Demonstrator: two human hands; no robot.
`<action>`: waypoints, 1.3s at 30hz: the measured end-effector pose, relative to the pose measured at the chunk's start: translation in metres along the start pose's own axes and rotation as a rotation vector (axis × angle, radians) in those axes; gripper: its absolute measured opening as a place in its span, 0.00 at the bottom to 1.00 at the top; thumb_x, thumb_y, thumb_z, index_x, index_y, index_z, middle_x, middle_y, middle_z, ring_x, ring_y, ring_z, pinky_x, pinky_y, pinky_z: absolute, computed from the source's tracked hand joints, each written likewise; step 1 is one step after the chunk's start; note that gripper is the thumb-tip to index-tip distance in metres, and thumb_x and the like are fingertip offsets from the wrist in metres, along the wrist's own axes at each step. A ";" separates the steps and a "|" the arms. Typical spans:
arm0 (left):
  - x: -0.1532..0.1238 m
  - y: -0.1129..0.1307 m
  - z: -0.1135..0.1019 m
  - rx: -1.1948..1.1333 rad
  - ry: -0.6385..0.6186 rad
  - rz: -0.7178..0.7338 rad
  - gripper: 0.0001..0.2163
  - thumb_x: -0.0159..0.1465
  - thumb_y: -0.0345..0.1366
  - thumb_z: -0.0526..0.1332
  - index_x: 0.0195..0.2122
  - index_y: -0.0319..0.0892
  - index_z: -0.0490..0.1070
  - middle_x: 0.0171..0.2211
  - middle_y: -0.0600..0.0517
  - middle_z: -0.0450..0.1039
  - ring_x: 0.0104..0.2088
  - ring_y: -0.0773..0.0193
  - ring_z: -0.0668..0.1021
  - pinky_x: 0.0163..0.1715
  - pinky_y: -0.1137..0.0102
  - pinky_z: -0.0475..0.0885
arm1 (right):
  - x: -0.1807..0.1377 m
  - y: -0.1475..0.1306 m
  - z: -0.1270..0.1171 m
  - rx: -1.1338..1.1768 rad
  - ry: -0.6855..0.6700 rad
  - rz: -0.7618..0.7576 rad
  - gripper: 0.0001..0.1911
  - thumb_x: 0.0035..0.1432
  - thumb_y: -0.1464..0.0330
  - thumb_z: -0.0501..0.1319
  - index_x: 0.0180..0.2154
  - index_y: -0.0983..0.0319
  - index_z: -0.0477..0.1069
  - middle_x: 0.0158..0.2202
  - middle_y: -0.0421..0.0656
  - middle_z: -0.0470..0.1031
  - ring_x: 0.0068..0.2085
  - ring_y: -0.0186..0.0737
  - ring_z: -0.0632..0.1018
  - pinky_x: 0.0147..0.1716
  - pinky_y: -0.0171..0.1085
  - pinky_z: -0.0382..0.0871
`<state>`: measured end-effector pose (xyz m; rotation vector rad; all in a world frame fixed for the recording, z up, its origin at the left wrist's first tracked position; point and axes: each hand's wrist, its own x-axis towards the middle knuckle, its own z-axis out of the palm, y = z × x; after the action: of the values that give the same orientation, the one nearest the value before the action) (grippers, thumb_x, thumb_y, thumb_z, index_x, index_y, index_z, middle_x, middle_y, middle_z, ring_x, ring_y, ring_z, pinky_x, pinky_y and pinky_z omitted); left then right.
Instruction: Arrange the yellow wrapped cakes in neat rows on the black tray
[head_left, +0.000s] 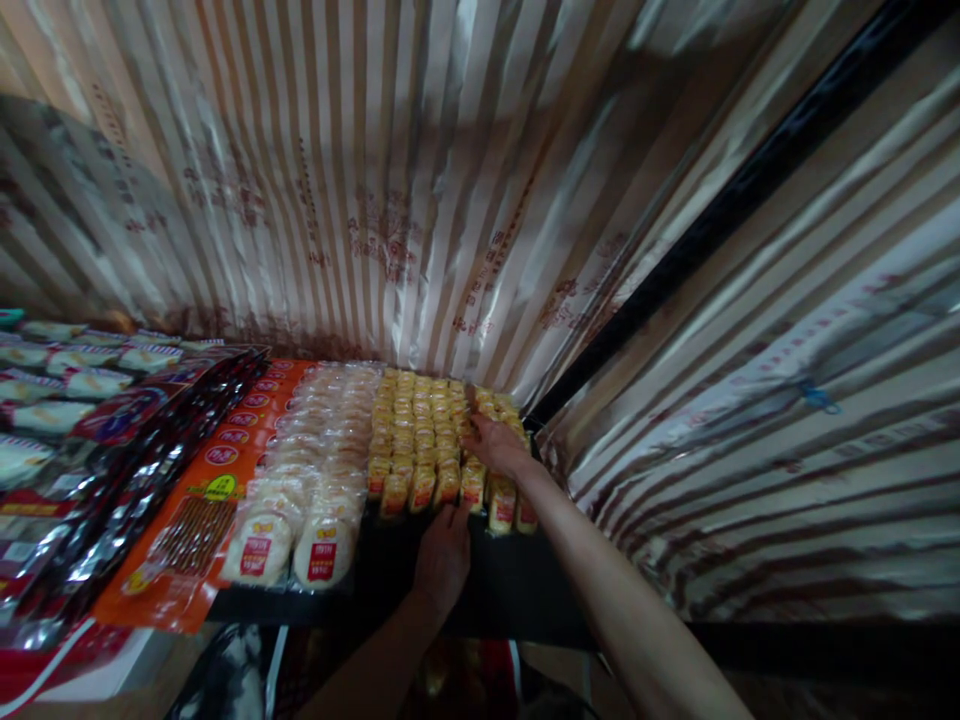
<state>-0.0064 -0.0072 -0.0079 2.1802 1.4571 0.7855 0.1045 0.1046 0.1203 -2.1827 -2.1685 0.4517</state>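
Observation:
Several rows of small yellow snack packets (424, 425) with red labels stand close together on the black shelf (517, 590). My right hand (499, 445) lies over the packets at the right, its fingers stretched out along a row. Below it, my left hand (444, 560) touches the front edge of the rows with its fingertips, fingers extended and partly in shadow. Neither hand is visibly wrapped around a packet. Left of the yellow rows are two columns of clear-wrapped round white crackers (322, 545), also with red labels.
Orange snack bags (191, 535) and dark glossy bags (142, 510) lie farther left, by white-and-dark packs (45, 415). Striped plastic sheeting (360, 200) hangs behind and to the right. A black slanted post (675, 250) rises at the shelf's right end.

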 end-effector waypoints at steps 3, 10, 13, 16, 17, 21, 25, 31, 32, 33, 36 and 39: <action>0.000 0.001 -0.002 -0.012 -0.014 -0.001 0.19 0.63 0.27 0.46 0.54 0.42 0.60 0.37 0.49 0.68 0.37 0.65 0.73 0.40 0.71 0.71 | 0.004 0.003 0.005 0.047 0.015 -0.020 0.22 0.54 0.63 0.57 0.50 0.64 0.65 0.43 0.50 0.75 0.45 0.47 0.74 0.42 0.38 0.65; 0.001 0.002 -0.003 -0.059 -0.043 -0.017 0.19 0.63 0.26 0.47 0.54 0.43 0.60 0.42 0.49 0.68 0.41 0.65 0.72 0.44 0.71 0.69 | 0.003 0.013 0.010 0.225 0.097 0.005 0.20 0.59 0.64 0.52 0.51 0.66 0.65 0.42 0.49 0.75 0.43 0.42 0.75 0.42 0.37 0.66; 0.001 0.002 -0.004 -0.059 -0.064 0.000 0.19 0.62 0.26 0.47 0.55 0.42 0.59 0.41 0.49 0.68 0.42 0.65 0.71 0.45 0.69 0.69 | 0.001 0.014 0.005 0.131 0.076 -0.018 0.17 0.59 0.72 0.49 0.48 0.65 0.68 0.45 0.47 0.74 0.46 0.40 0.73 0.46 0.36 0.63; 0.000 0.003 -0.006 -0.056 -0.078 0.011 0.20 0.62 0.24 0.46 0.55 0.41 0.59 0.40 0.48 0.68 0.42 0.65 0.71 0.46 0.69 0.68 | -0.001 0.014 0.003 0.024 0.041 -0.038 0.18 0.54 0.76 0.51 0.46 0.65 0.70 0.45 0.48 0.74 0.47 0.41 0.72 0.48 0.36 0.61; 0.000 0.003 -0.007 -0.056 -0.080 0.015 0.20 0.62 0.24 0.46 0.55 0.40 0.59 0.41 0.48 0.68 0.42 0.65 0.70 0.46 0.70 0.68 | -0.002 0.014 0.003 -0.004 0.047 -0.048 0.18 0.53 0.76 0.52 0.45 0.65 0.70 0.45 0.49 0.73 0.47 0.42 0.72 0.48 0.36 0.61; 0.000 0.004 -0.009 -0.050 -0.081 0.023 0.20 0.61 0.24 0.47 0.55 0.39 0.59 0.42 0.47 0.68 0.44 0.63 0.70 0.47 0.70 0.68 | -0.010 0.013 0.002 -0.082 0.095 -0.088 0.15 0.55 0.74 0.52 0.43 0.65 0.71 0.44 0.51 0.73 0.47 0.44 0.72 0.48 0.37 0.60; 0.000 0.004 -0.009 -0.038 -0.094 0.008 0.21 0.61 0.23 0.47 0.55 0.40 0.59 0.41 0.48 0.68 0.43 0.64 0.71 0.46 0.70 0.68 | -0.022 0.006 -0.001 -0.203 0.121 -0.091 0.14 0.58 0.70 0.51 0.42 0.62 0.71 0.43 0.52 0.73 0.47 0.48 0.72 0.46 0.40 0.62; 0.000 0.004 -0.010 -0.024 -0.111 0.000 0.21 0.62 0.24 0.46 0.56 0.40 0.58 0.39 0.49 0.68 0.41 0.65 0.71 0.45 0.71 0.68 | -0.029 -0.002 -0.001 -0.194 0.044 -0.018 0.18 0.60 0.68 0.47 0.48 0.61 0.68 0.42 0.52 0.75 0.43 0.49 0.75 0.43 0.42 0.64; 0.000 0.005 -0.011 -0.029 -0.116 -0.001 0.21 0.62 0.24 0.46 0.56 0.40 0.58 0.40 0.49 0.68 0.41 0.65 0.71 0.45 0.71 0.68 | -0.029 -0.002 -0.001 -0.189 0.033 -0.007 0.19 0.60 0.69 0.48 0.51 0.62 0.66 0.42 0.52 0.75 0.44 0.50 0.75 0.43 0.43 0.64; 0.000 0.005 -0.012 -0.034 -0.122 -0.004 0.21 0.62 0.24 0.46 0.56 0.39 0.58 0.40 0.48 0.68 0.42 0.64 0.71 0.46 0.71 0.68 | -0.028 -0.002 0.000 -0.186 0.027 0.004 0.20 0.60 0.68 0.48 0.52 0.63 0.64 0.43 0.53 0.74 0.44 0.50 0.75 0.43 0.43 0.65; 0.002 0.007 -0.015 -0.049 -0.154 -0.025 0.21 0.62 0.24 0.45 0.56 0.39 0.59 0.41 0.48 0.68 0.42 0.64 0.71 0.46 0.70 0.68 | -0.025 -0.004 0.000 -0.183 0.024 0.026 0.23 0.59 0.68 0.49 0.55 0.65 0.61 0.45 0.54 0.74 0.46 0.52 0.74 0.44 0.44 0.65; 0.003 0.007 -0.016 -0.073 -0.185 -0.046 0.21 0.62 0.25 0.45 0.56 0.39 0.58 0.42 0.47 0.68 0.43 0.63 0.71 0.47 0.69 0.68 | -0.023 -0.006 -0.001 -0.174 0.030 0.009 0.22 0.58 0.67 0.50 0.55 0.65 0.62 0.45 0.53 0.74 0.45 0.51 0.75 0.44 0.43 0.65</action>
<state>-0.0109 -0.0070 0.0091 2.0963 1.3596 0.5940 0.0991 0.0818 0.1267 -2.2681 -2.2628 0.2363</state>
